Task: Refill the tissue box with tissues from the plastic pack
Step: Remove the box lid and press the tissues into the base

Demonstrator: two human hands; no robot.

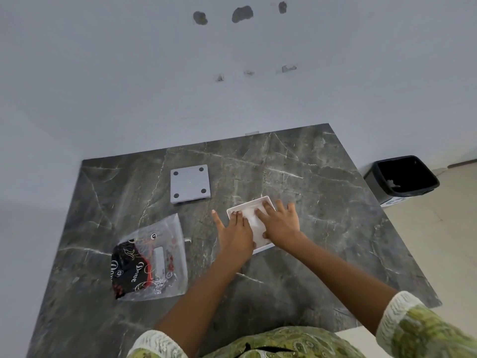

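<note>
The white tissue box (267,200) lies open-side up on the dark marble table (322,202), a stack of white tissues (254,223) inside it. My left hand (235,235) rests flat on the tissues' left part, its thumb spread out over the table. My right hand (280,223) lies flat on the right part, fingers spread, pressing the tissues. The clear plastic pack (152,257) with red and black print sits flattened to the left. The grey lid (189,183) with four dark round feet lies beyond it, flat on the table.
A black waste bin (402,178) stands on the floor past the table's right edge. A white wall (206,86) runs along the table's far side. Green patterned sleeves show at the bottom.
</note>
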